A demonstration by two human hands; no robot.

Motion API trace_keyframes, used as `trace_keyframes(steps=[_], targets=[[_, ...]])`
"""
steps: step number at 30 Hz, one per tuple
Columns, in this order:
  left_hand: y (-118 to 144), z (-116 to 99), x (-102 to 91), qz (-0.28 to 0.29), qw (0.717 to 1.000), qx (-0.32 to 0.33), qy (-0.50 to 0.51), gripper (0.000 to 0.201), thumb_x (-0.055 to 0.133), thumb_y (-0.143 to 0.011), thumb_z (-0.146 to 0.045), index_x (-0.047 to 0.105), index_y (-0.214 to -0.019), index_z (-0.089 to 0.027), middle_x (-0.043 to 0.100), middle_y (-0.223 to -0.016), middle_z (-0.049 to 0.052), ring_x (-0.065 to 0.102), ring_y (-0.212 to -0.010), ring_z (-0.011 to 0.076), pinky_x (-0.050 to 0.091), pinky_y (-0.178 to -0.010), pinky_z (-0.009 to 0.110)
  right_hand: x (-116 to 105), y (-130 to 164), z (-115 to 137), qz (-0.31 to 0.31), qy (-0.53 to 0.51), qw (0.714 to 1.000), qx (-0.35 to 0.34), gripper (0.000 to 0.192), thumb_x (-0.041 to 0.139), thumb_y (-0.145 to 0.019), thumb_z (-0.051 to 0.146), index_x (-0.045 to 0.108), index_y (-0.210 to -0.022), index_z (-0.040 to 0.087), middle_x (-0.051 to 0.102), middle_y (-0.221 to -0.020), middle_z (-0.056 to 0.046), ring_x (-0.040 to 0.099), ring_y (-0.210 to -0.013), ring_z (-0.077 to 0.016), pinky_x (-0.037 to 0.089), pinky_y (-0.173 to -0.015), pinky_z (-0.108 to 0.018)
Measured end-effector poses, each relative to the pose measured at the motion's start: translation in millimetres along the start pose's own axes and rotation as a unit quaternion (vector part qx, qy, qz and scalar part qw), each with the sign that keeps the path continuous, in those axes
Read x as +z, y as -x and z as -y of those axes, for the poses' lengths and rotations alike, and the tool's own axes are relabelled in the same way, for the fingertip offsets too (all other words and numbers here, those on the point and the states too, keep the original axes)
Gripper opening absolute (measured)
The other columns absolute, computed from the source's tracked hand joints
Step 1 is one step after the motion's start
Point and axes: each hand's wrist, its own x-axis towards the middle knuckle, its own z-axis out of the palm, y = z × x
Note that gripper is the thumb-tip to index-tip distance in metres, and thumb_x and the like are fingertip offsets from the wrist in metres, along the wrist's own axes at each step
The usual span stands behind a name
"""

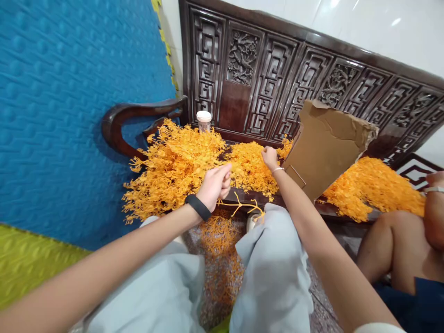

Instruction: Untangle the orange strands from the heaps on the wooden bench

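Note:
My left hand point(214, 184), with a black band at the wrist, is closed on an orange branched plastic stem point(243, 204). Thin forked twigs of the stem stick out below the fist toward my right knee. Just left of that hand rises a large heap of orange branched sprigs point(173, 166). My right hand point(270, 158) has its fingers closed at the edge of a smaller pile of orange pieces point(250, 162). What those fingers hold, if anything, is hidden.
A carved dark wooden bench point(239, 99) carries the piles. A cardboard sheet point(322, 143) leans right of my right hand, before another orange pile point(378, 185). A white-lidded cup point(204, 120) stands behind the heap. Orange scraps point(222, 263) litter the floor. Another person's leg point(395, 245) is at right.

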Motion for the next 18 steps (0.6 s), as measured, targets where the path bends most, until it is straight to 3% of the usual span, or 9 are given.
trace_keyframes(steps=[3, 6, 12, 18], targets=[[3.7, -4.3, -8.2, 0.049, 0.997, 0.029, -0.054, 0.035, 0.055, -0.077, -0.029, 0.033, -0.052, -0.018, 0.022, -0.041, -0.010, 0.016, -0.031, 0.0003, 0.009, -0.034, 0.017, 12.0, 2.3, -33.1, 0.014, 0.002, 1.000, -0.012, 0.015, 0.049, -0.075, 0.018, 0.063, -0.081, 0.014, 0.064, -0.078, -0.010, 0.057, -0.075, -0.0182, 0.040, -0.066, -0.025], [-0.8, -5.3, -20.9, 0.041, 0.996, 0.056, -0.064, 0.037, 0.058, -0.073, -0.031, 0.033, -0.050, -0.017, 0.022, -0.042, -0.009, 0.017, -0.033, 0.0007, 0.009, -0.034, 0.017, 23.9, 6.7, -44.1, 0.032, -0.018, 0.999, -0.035, 0.017, 0.052, -0.072, 0.018, 0.062, -0.086, 0.015, 0.061, -0.071, -0.005, 0.054, -0.066, -0.0151, 0.039, -0.062, -0.023], [-10.7, -2.0, -33.9, 0.036, 0.994, 0.063, -0.076, 0.040, 0.051, -0.078, -0.033, 0.032, -0.047, -0.017, 0.021, -0.040, -0.009, 0.017, -0.033, 0.0016, 0.009, -0.035, 0.017, 27.6, 4.1, -36.8, 0.090, -0.070, 0.989, -0.099, 0.022, 0.057, -0.070, 0.022, 0.059, -0.091, 0.015, 0.052, -0.059, 0.003, 0.047, -0.053, -0.0103, 0.036, -0.055, -0.021], [-14.8, 0.3, -40.4, 0.047, 0.994, 0.045, -0.086, 0.040, 0.044, -0.081, -0.027, 0.028, -0.045, -0.018, 0.019, -0.038, -0.008, 0.015, -0.032, 0.0025, 0.009, -0.035, 0.018, 20.3, 17.7, -20.1, 0.112, -0.161, 0.976, -0.095, 0.028, 0.060, -0.073, 0.036, 0.057, -0.089, 0.013, 0.056, -0.063, 0.000, 0.049, -0.053, -0.0092, 0.037, -0.053, -0.021]])
